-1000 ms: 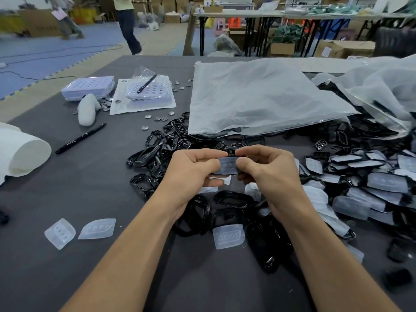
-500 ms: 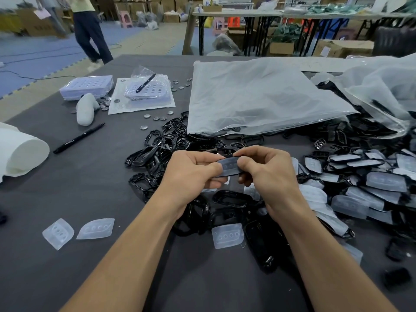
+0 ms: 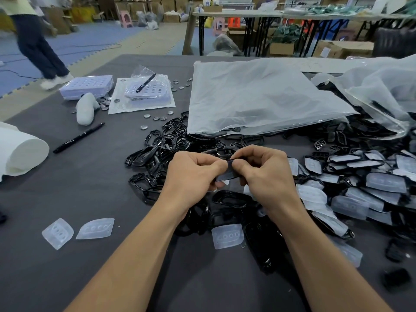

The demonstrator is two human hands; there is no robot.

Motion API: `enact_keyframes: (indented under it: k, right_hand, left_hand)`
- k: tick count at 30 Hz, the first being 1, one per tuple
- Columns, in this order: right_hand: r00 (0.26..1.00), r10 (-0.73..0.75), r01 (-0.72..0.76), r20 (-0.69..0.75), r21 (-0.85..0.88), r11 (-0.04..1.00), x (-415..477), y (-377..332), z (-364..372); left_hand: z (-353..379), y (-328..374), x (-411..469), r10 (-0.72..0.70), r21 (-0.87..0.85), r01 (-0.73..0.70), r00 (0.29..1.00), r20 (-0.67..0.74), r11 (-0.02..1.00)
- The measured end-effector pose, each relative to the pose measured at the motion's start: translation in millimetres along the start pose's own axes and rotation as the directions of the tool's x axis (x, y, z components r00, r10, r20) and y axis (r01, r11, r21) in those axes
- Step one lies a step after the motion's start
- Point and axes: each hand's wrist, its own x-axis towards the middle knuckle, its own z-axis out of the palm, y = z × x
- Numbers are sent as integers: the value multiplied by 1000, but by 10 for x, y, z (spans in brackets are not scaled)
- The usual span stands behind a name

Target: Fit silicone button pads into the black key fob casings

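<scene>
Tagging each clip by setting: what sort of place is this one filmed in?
Most likely a small assembly workshop or warehouse floor: heaps of black key fob casings and silicone button pads lie on the grey work table, with cardboard boxes by folding tables behind.

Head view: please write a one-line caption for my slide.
Left hand and right hand pinch a black casing over a pile of empty casings; loose silicone pads lie on the table.
</scene>
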Motion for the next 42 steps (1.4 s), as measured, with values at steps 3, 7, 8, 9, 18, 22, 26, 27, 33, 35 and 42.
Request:
enact_keyframes:
  k: [3, 7, 8, 9, 18, 22, 26, 27, 33, 35, 42]
  right_hand:
    - [1000, 9, -9, 7, 12, 1000, 6, -4, 11]
    - [999, 26, -25, -18, 34, 999, 4, 15, 30]
    - [999, 27, -26, -21, 33, 999, -1, 19, 41]
    - [1000, 23, -23, -14, 21, 1000, -7, 24, 47]
    - [999, 38, -36, -26, 82, 996, 3, 5, -30]
    - [998, 60, -58, -9, 132, 990, 9, -5, -36]
    - [997, 73, -72, -2, 166, 984, 7, -10, -24]
    - [997, 73, -71, -2, 169, 983, 10, -10, -28]
    - [999, 45, -43, -12, 145, 989, 7, -24, -65]
    - [999, 42, -41, -3, 140, 989, 3, -31, -70]
    - [1000, 25, -25, 6, 151, 988, -30, -86, -40]
  left_hand:
    - [21, -15, 14, 20, 22, -19, 1000, -22, 1000]
    - [49, -33, 18, 80, 53, -77, 994, -68, 996]
    - [50, -38, 20, 103, 79, -97, 991, -81, 992]
    - [51, -39, 19, 121, 96, -112, 988, -92, 989]
    - [-28, -23, 19, 1, -75, 5, 997, 81, 997]
    - [-7, -3, 10, 15, -77, -10, 997, 72, 997]
    - [12, -17, 13, 55, -37, -55, 998, 13, 998]
    - [8, -16, 16, 52, -54, -51, 998, 21, 997]
    - [-55, 1, 27, 1, -110, 15, 990, 138, 994]
    - [-45, 2, 26, -11, -118, 25, 993, 120, 993]
    - [-24, -16, 31, -2, -111, 6, 999, 35, 994]
